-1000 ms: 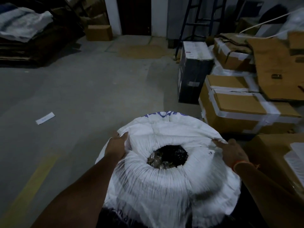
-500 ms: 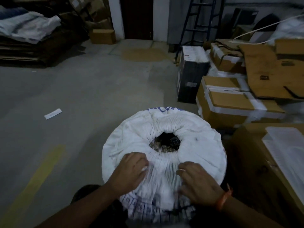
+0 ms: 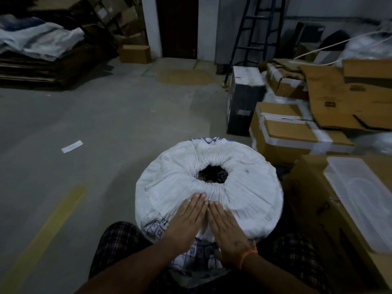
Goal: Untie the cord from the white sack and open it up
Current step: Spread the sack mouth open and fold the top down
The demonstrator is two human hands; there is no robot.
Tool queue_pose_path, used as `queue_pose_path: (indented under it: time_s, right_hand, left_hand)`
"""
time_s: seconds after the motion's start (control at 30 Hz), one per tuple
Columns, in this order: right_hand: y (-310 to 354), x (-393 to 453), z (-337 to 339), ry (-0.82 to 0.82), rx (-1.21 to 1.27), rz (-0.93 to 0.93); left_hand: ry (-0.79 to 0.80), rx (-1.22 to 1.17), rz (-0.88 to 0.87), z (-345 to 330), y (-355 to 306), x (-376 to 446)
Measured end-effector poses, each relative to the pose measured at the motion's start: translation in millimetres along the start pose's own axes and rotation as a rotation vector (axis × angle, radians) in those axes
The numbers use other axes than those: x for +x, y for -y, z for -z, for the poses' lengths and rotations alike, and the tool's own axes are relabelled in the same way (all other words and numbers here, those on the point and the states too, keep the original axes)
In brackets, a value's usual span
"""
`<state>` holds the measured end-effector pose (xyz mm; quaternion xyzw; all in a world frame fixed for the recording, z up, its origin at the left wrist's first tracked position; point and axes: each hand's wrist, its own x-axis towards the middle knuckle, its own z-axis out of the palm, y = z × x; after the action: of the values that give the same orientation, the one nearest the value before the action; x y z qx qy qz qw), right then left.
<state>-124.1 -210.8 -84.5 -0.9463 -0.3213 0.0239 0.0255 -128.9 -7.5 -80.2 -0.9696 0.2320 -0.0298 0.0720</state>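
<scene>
Dim, murky light; edges bowed and slightly blurred.

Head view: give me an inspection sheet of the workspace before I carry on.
Surface: grey concrete floor, yellow stripe at left.
Job's things: white sack upright, its mouth gathered, part open on dark contents; no cord seen.
Clutter: paper slip on the floor.
Hands: left hand and right hand lie flat, side by side, on the sack's near side, fingers straight.
Cables: white cable at far right.
Surroundings: taped cartons, black box, ladder, clear tray on a carton, flattened cardboard stack.
</scene>
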Motion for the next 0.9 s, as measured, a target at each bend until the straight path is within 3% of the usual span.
queue_pose_path:
  time_s: [0.17, 0.37, 0.47, 0.6, 0.7, 0.77, 0.8, 0.83, 0.9]
  right_hand:
    - [2, 5, 0, -0.110, -0.022, -0.106]
    - [-6, 10, 31, -0.187, -0.038, -0.073]
    - [-19, 6, 23, -0.159, 0.006, -0.026]
    - [-29, -16, -6, 0.184, 0.042, 0.234]
    - [-14, -35, -18, 0.261, -0.095, 0.320]
    - [-4, -47, -14, 0.572, 0.087, 0.273]
    - [1, -52, -10, 0.555, 0.155, 0.217]
    - [5, -57, -5, 0.522, 0.157, 0.216]
    - [8, -60, -7, 0.574, 0.161, 0.229]
  left_hand:
    - [0.023, 0.010, 0.100, 11, -7, 10]
    - [-0.124, -0.137, 0.030, 33, 5, 11]
    - [-0.039, -0.145, -0.056, 31, 14, 2]
    - [0.270, -0.089, -0.312, 20, 10, -20]
    - [0.393, -0.013, -0.462, 2, -13, -41]
    - [0.364, -0.011, -0.497, -9, -27, -50]
    - [0.373, -0.041, -0.488, -12, -34, -53]
    - [0.498, -0.034, -0.447, -8, -40, -55]
    - [0.599, -0.030, -0.410, -3, -47, -58]
